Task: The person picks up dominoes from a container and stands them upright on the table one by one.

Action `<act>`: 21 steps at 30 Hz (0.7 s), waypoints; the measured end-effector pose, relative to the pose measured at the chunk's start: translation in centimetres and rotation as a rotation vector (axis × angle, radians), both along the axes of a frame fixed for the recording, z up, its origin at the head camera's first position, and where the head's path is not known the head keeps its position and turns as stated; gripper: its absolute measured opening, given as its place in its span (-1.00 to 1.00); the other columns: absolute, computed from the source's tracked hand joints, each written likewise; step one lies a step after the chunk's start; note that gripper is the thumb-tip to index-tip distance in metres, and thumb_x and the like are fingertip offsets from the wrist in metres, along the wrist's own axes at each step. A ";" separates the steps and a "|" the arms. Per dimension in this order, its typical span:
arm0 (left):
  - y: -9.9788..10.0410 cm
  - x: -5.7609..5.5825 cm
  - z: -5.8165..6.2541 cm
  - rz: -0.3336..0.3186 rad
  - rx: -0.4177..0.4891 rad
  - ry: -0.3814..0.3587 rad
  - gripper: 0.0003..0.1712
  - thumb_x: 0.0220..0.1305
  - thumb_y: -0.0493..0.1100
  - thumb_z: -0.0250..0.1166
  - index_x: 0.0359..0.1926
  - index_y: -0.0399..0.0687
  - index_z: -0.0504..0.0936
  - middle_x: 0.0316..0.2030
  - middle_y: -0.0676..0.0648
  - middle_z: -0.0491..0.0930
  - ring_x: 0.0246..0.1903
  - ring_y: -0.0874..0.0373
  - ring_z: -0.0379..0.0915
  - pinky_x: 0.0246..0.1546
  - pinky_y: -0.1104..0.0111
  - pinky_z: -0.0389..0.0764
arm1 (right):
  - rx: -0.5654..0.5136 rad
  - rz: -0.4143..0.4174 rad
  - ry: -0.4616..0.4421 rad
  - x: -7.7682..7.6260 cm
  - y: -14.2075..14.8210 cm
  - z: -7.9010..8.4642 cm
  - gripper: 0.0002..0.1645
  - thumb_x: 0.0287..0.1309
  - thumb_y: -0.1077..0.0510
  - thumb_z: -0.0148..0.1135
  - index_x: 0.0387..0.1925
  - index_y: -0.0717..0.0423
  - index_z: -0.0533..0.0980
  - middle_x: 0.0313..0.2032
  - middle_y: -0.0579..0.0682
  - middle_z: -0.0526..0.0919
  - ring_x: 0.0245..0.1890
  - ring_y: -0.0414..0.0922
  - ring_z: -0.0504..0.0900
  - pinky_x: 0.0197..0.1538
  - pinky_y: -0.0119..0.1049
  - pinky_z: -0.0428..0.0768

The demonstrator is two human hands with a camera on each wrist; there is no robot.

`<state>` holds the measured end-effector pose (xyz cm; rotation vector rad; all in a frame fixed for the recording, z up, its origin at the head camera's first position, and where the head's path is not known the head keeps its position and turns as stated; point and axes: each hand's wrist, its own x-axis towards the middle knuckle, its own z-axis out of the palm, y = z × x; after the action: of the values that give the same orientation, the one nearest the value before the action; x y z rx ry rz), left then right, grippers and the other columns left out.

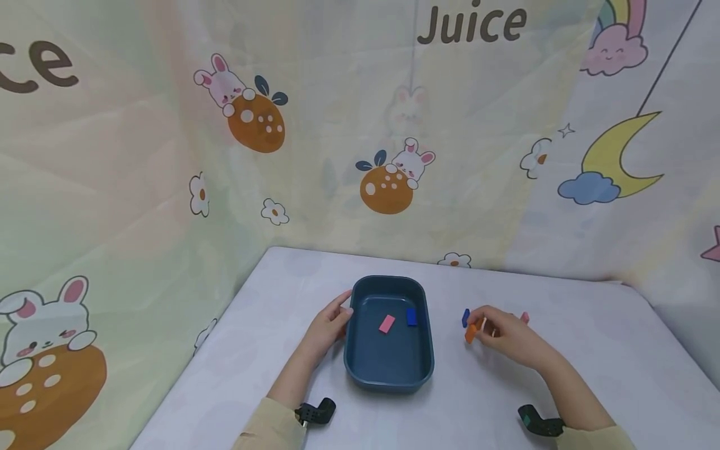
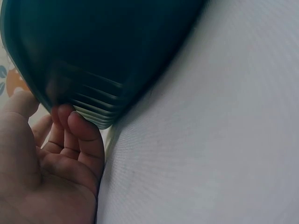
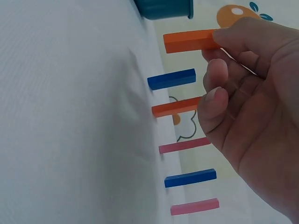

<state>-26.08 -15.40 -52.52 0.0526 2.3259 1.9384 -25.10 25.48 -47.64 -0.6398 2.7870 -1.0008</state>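
My left hand (image 1: 326, 326) holds the left wall of a dark blue-green tray (image 1: 388, 381), thumb near the rim and curled fingertips against the outside in the left wrist view. Inside the tray lie a pink block (image 1: 387, 324) and a blue block (image 1: 412, 317). To the right of the tray, my right hand (image 1: 506, 334) pinches an orange block (image 3: 189, 42) between thumb and fingers. Beside that hand a row of upright blocks stands on the table, among them a blue block (image 3: 172, 79), another orange block (image 3: 174, 108) and a pink block (image 3: 195, 206). From the head view, the hand hides most of them.
A white cloth covers the table (image 1: 467, 412). Behind and to the left hangs a printed curtain (image 1: 337, 112) with rabbits, flowers and a moon. Each wrist wears a black device (image 1: 317, 412).
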 end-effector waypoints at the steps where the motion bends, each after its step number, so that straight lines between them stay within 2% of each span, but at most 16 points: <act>1: 0.0 0.0 -0.1 0.001 -0.002 -0.003 -0.42 0.38 0.16 0.19 0.39 0.48 0.33 -0.19 -0.10 0.53 -0.32 0.07 0.47 -0.27 0.32 0.55 | 0.007 -0.001 -0.008 -0.1 0.0 -0.1 -0.73 0.27 0.21 0.25 -0.01 -0.01 0.52 -0.29 -0.14 0.56 -0.34 -0.22 0.44 -0.33 -0.41 0.47; 7: 0.0 -0.2 -0.4 -0.003 0.000 -0.004 -0.42 0.39 0.17 0.18 0.40 0.47 0.33 -0.18 -0.09 0.54 -0.31 0.07 0.48 -0.27 0.32 0.57 | 0.023 0.007 -0.033 -0.3 0.1 -0.8 -0.73 0.25 0.21 0.27 -0.02 0.00 0.51 -0.29 -0.13 0.56 -0.38 -0.23 0.45 -0.39 -0.40 0.49; 15: -0.1 -0.2 -0.2 -0.007 0.016 -0.002 -0.42 0.38 0.16 0.20 0.39 0.49 0.33 -0.19 -0.10 0.52 -0.32 0.07 0.46 -0.27 0.33 0.55 | 0.038 0.006 -0.048 -0.4 0.0 -1.0 -0.74 0.25 0.21 0.27 -0.03 0.00 0.51 -0.30 -0.11 0.56 -0.38 -0.21 0.45 -0.39 -0.41 0.48; 21: 0.0 -0.3 -0.3 -0.010 0.023 0.003 -0.39 0.42 0.11 0.17 0.44 0.38 0.29 -0.18 -0.10 0.52 -0.33 0.09 0.45 -0.28 0.32 0.54 | 0.031 0.001 -0.064 -0.4 0.1 -1.2 -0.73 0.24 0.22 0.28 -0.03 0.00 0.51 -0.25 -0.10 0.56 -0.34 -0.17 0.44 -0.37 -0.41 0.49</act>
<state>-26.34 -15.44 -52.77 0.0689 2.3010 1.9617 -25.45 25.55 -48.82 -0.5953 2.7409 -0.9582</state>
